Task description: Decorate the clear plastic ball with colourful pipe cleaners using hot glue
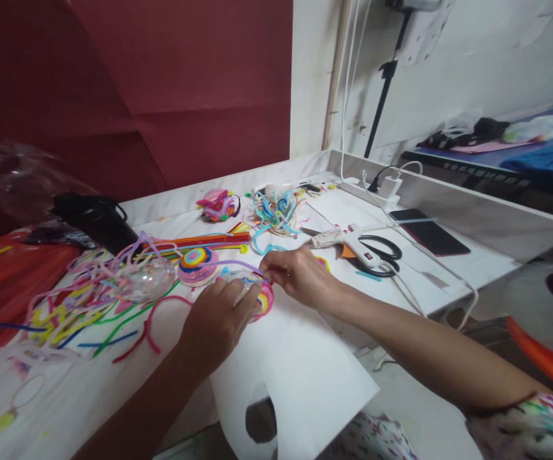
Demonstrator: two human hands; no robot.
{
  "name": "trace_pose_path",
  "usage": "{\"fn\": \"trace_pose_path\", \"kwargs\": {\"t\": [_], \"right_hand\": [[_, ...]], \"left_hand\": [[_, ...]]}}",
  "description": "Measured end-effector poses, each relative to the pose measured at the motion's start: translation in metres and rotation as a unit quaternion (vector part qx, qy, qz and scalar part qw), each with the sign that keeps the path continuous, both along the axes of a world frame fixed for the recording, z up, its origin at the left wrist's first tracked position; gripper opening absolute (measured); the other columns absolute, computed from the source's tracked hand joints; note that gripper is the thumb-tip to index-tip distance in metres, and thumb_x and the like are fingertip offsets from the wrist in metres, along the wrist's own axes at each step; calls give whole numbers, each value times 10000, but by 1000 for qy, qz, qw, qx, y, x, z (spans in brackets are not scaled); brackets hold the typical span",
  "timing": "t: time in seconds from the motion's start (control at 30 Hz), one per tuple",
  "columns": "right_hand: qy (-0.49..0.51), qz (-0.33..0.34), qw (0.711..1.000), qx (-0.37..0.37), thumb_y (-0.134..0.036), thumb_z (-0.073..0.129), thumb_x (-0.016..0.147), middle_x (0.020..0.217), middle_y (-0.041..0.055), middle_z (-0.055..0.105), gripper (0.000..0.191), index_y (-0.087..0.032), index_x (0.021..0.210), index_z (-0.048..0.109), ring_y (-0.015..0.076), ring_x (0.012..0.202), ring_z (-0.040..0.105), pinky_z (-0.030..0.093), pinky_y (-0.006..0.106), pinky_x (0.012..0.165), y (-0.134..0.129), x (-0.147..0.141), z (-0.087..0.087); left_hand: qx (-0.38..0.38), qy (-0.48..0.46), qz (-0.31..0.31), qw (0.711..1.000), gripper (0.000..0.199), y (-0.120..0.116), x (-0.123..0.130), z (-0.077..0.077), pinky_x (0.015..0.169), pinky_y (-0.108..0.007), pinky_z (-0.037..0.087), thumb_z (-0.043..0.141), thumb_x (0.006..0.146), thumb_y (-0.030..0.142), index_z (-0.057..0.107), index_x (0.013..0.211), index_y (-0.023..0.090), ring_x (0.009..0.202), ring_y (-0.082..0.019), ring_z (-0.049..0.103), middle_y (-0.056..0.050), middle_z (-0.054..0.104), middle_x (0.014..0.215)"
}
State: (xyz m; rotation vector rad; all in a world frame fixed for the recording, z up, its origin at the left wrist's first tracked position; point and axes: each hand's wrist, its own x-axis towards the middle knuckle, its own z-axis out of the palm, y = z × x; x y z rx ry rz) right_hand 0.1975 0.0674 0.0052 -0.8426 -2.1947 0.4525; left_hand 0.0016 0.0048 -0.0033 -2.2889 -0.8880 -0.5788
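My left hand (219,313) rests over a clear, rounded plastic piece (241,276) with coloured pipe-cleaner coils on it, its fingers curled round it. A pink, yellow and blue coil (263,301) shows at its right side, and much of the piece is hidden under the hand. My right hand (300,273) is closed at the piece's right edge, fingertips pinching the end of a purple pipe cleaner (241,263). That strand arcs left over the top. Just behind my left hand lies a rainbow spiral disc (196,262) on a pink base.
Loose pipe cleaners (73,306) and a clear ball (147,280) spread leftward, near a black hairdryer (97,217). At right lie a glue gun (360,246), black-handled scissors (386,252), a phone (430,231) and a power strip (370,191). White paper (295,370) overhangs the front edge.
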Motion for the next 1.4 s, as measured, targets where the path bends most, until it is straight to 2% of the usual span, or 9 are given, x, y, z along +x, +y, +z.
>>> {"fn": "trace_pose_path", "kwargs": {"t": [0.27, 0.6, 0.77, 1.0, 1.4], "right_hand": [[12, 24, 1000, 8, 20, 557, 778, 743, 37, 724, 218, -128, 815, 714, 120, 644, 637, 410, 197, 604, -2, 0, -6], [-50, -2, 999, 9, -64, 568, 846, 782, 57, 727, 201, -169, 849, 739, 153, 706, 652, 403, 233, 622, -8, -3, -3], [-65, -9, 998, 18, -62, 582, 846, 783, 58, 720, 198, -174, 798, 738, 149, 713, 642, 394, 233, 626, -11, -3, -2], [-41, -2, 999, 6, -44, 547, 859, 777, 61, 688, 246, -166, 735, 722, 144, 698, 607, 378, 234, 615, -15, -2, -6], [-3, -5, 1000, -13, -17, 500, 855, 768, 53, 596, 252, -149, 784, 702, 155, 736, 559, 382, 244, 631, -25, -3, -10]], "left_hand": [[-2, 5, 7, 1000, 230, -1, 1, 2, 637, -326, 459, 472, 950, 236, 621, 1087, 128, 704, -199, 546, -86, 629, 851], [3, 3, 9, 1000, 216, -3, 3, 2, 642, -336, 478, 458, 956, 239, 610, 1071, 136, 740, -208, 574, -84, 641, 864], [5, -1, 4, 1000, 219, -3, 3, 1, 626, -351, 481, 463, 950, 232, 607, 1079, 131, 741, -224, 584, -99, 642, 868], [6, 3, 2, 1000, 211, -3, 3, 1, 635, -341, 486, 487, 940, 217, 605, 1092, 129, 740, -214, 577, -91, 634, 868], [6, 4, 3, 1000, 211, -4, 4, 3, 616, -333, 477, 471, 949, 224, 612, 1078, 132, 704, -198, 562, -83, 633, 850]]}}
